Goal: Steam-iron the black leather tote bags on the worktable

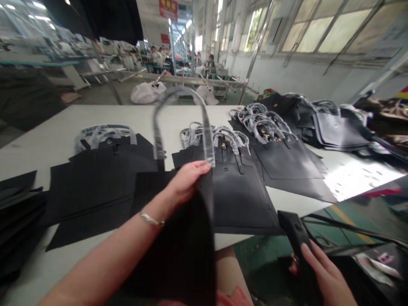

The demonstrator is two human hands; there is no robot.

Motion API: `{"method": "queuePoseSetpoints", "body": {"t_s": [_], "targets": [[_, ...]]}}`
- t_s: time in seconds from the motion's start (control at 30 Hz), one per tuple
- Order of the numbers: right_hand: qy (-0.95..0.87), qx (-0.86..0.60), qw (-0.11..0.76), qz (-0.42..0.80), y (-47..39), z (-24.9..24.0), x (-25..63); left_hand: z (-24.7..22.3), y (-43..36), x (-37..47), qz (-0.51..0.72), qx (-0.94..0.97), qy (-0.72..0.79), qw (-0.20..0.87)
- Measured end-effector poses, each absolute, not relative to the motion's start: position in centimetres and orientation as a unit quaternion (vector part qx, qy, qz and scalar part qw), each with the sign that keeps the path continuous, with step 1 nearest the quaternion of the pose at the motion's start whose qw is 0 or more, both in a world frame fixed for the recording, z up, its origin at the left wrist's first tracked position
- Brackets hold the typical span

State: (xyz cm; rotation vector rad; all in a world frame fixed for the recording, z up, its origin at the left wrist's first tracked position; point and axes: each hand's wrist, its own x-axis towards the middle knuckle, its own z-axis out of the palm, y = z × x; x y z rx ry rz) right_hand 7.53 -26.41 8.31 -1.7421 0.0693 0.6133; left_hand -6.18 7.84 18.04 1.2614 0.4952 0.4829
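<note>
Left hand point(188, 180) is gripping a black panel point(178, 255) mid-view, fingers pinching its top edge right by the plastic-wrapped handle point(208, 131); panel is hanging toward 6 o'clock, probably light and bendy, the wrap likely slippery, so the handle base is seeming the best hold. At 4 o'clock, right hand point(330, 274) is gripping a black strap-like piece point(298, 240), seemingly stiffer. Farther out, similar panel stacks are lying on the white surface point(140, 117): 9 o'clock point(98, 182), 3 o'clock point(244, 197).
</note>
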Motion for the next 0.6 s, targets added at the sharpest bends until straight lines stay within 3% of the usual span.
{"method": "queuePoseSetpoints", "body": {"t_s": [0.07,0.13,0.33,0.43,0.6], "targets": [[-0.007,-0.769,0.573,0.284,-25.9,9.1,7.4,13.6,7.2,-4.4,0.177,0.587,0.28,0.738],[-0.044,-0.775,0.544,0.318,-25.1,9.7,7.3,9.9,6.6,-4.7,0.159,0.671,0.315,0.653],[-0.161,-0.742,0.475,0.444,-20.5,9.3,6.9,4.6,3.7,-10.9,0.13,0.909,0.162,0.362],[-0.22,-0.742,0.411,0.481,-17.3,9.1,7.0,2.8,2.4,-12.3,0.152,0.927,0.156,0.305],[-0.254,-0.74,0.344,0.519,-12.9,10.0,7.8,1.0,1.8,-12.3,0.188,0.923,0.152,0.299]]}}
